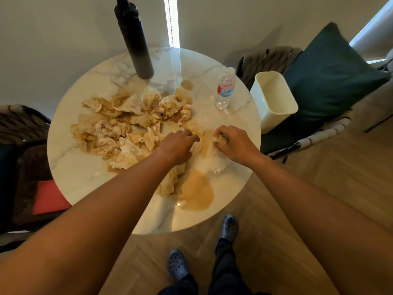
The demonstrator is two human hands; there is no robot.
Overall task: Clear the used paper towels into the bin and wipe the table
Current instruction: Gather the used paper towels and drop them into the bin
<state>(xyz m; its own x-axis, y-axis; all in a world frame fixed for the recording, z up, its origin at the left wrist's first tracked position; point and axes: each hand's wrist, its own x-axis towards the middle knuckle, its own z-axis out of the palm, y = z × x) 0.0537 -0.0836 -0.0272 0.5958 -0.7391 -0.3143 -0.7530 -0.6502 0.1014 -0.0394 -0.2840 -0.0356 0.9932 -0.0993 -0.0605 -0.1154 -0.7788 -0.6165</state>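
Round marble table (70, 173), brown spill (196, 193); both hands, left (179, 145), right (232, 143), gripping soaked paper towels (127, 126).

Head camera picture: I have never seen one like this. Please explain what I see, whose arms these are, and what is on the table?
The camera sits on a person's head and looks down, so the arms are that person's own. The round marble table carries a pile of stained paper towels, a brown spill, a water bottle and a tall dark bottle. The left hand presses on a towel; the right hand holds a crumpled wad in its grip. A white bin waits beside the table.
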